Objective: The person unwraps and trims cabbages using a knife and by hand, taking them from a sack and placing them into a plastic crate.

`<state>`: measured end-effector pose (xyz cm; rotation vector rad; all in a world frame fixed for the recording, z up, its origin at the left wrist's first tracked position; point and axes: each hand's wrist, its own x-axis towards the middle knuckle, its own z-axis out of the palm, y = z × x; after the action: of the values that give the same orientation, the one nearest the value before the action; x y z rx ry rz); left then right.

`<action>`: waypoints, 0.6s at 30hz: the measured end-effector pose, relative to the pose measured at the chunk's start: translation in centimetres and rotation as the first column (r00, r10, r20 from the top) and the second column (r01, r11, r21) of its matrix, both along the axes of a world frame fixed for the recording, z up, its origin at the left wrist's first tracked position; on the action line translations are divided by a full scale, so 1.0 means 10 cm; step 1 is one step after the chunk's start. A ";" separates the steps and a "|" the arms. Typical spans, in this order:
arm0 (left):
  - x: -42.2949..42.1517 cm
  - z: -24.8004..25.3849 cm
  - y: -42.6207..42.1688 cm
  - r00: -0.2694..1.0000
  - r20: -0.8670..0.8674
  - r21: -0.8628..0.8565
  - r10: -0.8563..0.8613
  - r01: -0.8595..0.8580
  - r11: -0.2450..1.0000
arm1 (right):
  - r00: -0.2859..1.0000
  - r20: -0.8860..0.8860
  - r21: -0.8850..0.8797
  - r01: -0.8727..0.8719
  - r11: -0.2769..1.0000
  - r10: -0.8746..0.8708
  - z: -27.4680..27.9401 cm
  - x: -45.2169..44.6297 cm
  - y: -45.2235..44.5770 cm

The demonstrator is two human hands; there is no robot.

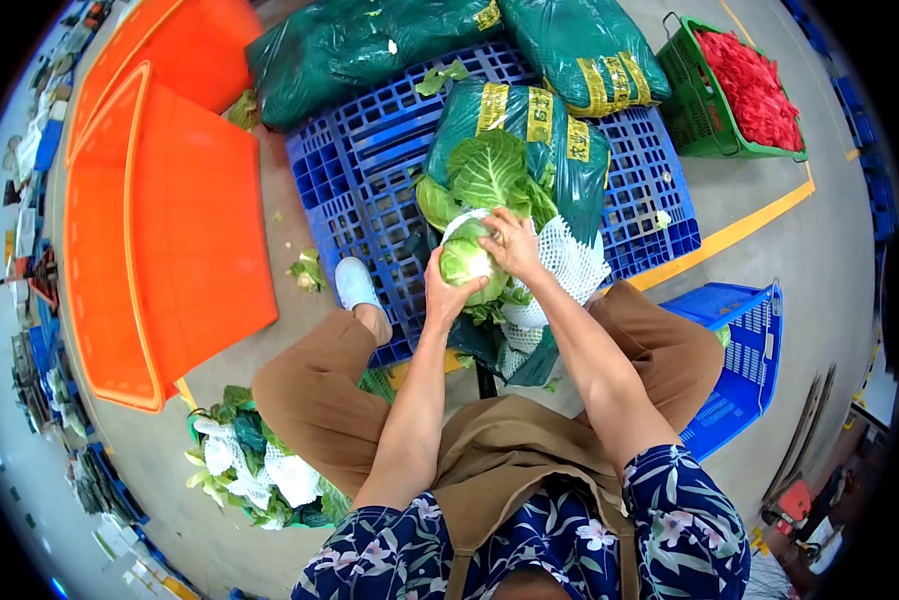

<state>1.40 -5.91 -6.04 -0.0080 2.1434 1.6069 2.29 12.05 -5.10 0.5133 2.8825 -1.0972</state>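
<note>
A pale green cabbage [465, 260] is held between my two hands, above an opened green plastic bag [459, 110]. My left hand [447, 289] wraps round its lower left side, fingers curled against it. From the upper right, my right hand [510, 243] grips the cabbage's edge with bent fingers, near some white netting at its top. Large loose leaves [489, 170] lie just beyond the cabbage. White foam netting [566, 262] spills out to the right of my hands.
Under the bags lies a blue pallet [369, 150]. Orange bins [189, 230] stand left, a green crate [704, 110] of red material upper right, a blue basket [739, 370] right. A container of leaves and netting [294, 475] sits lower left. Full green bags [359, 60] lie at the back.
</note>
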 end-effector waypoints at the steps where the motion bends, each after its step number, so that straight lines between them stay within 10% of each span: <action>1: 0.06 -0.08 -0.04 1.000 -0.001 0.026 -0.003 0.003 1.000 | 0.999 0.009 0.005 0.047 0.999 -0.047 -0.01 -0.03 0.00; 5: 0.06 0.24 -0.11 0.806 0.586 0.224 0.082 -0.259 0.940 | 0.997 0.004 0.268 0.069 0.961 -0.073 -0.22 -0.18 0.12; 16: 0.16 -0.79 -0.61 0.612 0.752 0.610 -0.244 -0.507 0.609 | 0.985 -0.024 0.032 0.171 0.985 -0.170 -0.55 -0.38 0.51; 18: 0.28 -0.71 -0.64 0.541 0.841 0.449 -0.009 -0.688 0.570 | 0.977 -0.090 -0.061 0.186 0.981 -0.191 -0.58 -0.37 0.58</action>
<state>4.19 -12.26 -13.16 -0.8350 0.6830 2.0925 -1.46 17.82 -10.87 0.7665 2.9256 -1.2508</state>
